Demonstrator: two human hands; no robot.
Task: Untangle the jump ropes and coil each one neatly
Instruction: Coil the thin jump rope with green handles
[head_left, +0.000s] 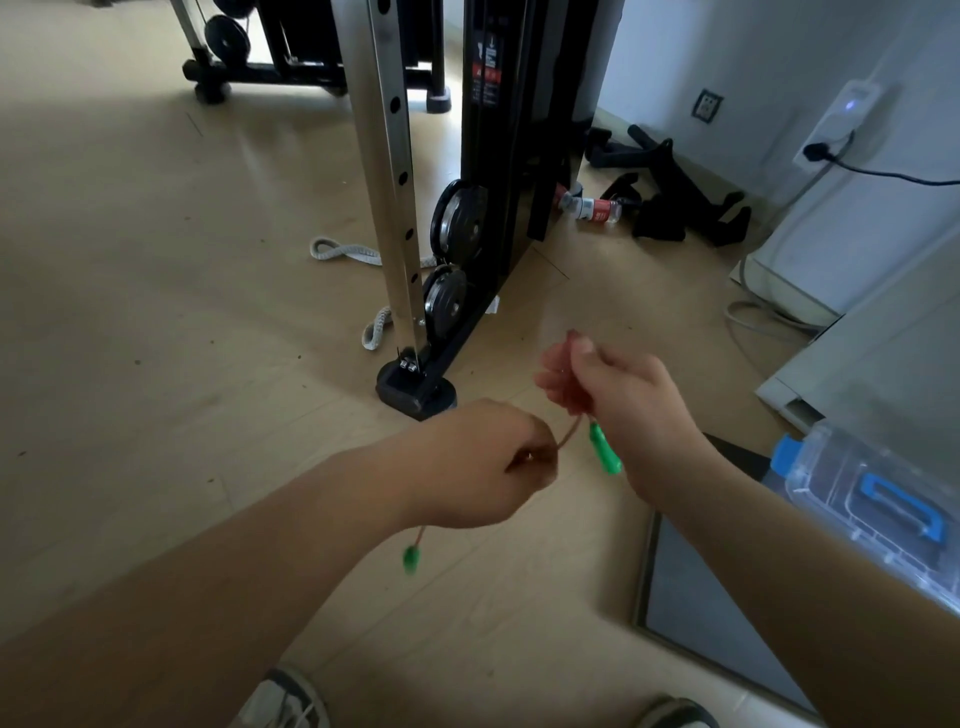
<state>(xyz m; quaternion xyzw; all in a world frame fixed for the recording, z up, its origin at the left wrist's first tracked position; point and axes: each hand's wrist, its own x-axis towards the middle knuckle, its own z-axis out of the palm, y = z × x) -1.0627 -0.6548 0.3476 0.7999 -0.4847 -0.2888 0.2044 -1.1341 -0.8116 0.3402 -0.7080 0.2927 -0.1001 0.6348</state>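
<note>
Head | left hand (483, 467) fingers closed on rope (569, 434) | right hand (618, 395) likewise

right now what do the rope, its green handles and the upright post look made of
Rope: thin, reddish and translucent, probably a plastic or vinyl cord; motion blur leaves this open.
Handles: bright green, smooth and slightly glossy, likely moulded plastic.
Post: silvery with a brushed sheen and punched holes, apparently steel.
</note>
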